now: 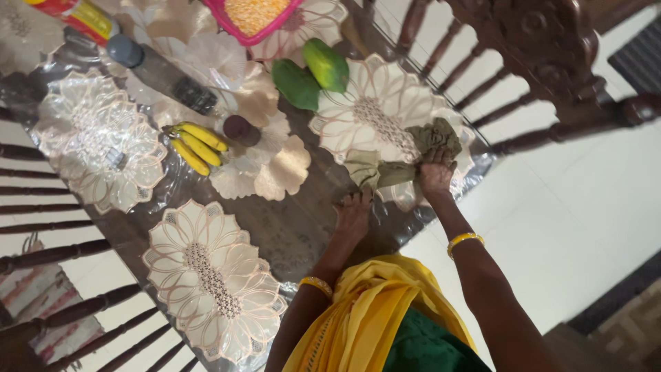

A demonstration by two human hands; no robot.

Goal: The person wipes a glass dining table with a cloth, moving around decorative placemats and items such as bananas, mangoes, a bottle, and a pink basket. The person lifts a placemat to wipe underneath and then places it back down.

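At the far left of the dark patterned surface (289, 234), which is covered with clear plastic, lies a cream flower-shaped lace placemat (96, 141), and nearer the person a second cream flower-shaped lace placemat (213, 279) with a beaded centre. Above the first one a dark grey bottle with a grey cap (158, 69) lies on its side, with a red and yellow container (79, 14) partly out of view at the top edge. Further right a small bunch of yellow bananas (196, 147) lies just beside a dark purple round fruit (241, 129), both on pale petal-shaped mats. At the top, a pink plastic tray of yellow grains (251, 17) is cut off by the edge, and below it two green mangoes (313, 74) touch each other. The left hand (352, 215) rests flat and released on the surface, fingers spread, just below an olive-green crumpled cloth (399, 162). That cloth lies across the near rim of a third cream flower-shaped placemat (372, 103), near the edge of the surface. The right hand (436, 172) is clenched on the cloth, gripping its bunched right end. Gold bangles sit on both wrists. At the right stands a dark carved wooden chair (544, 48) on the pale tiled floor (585, 220).
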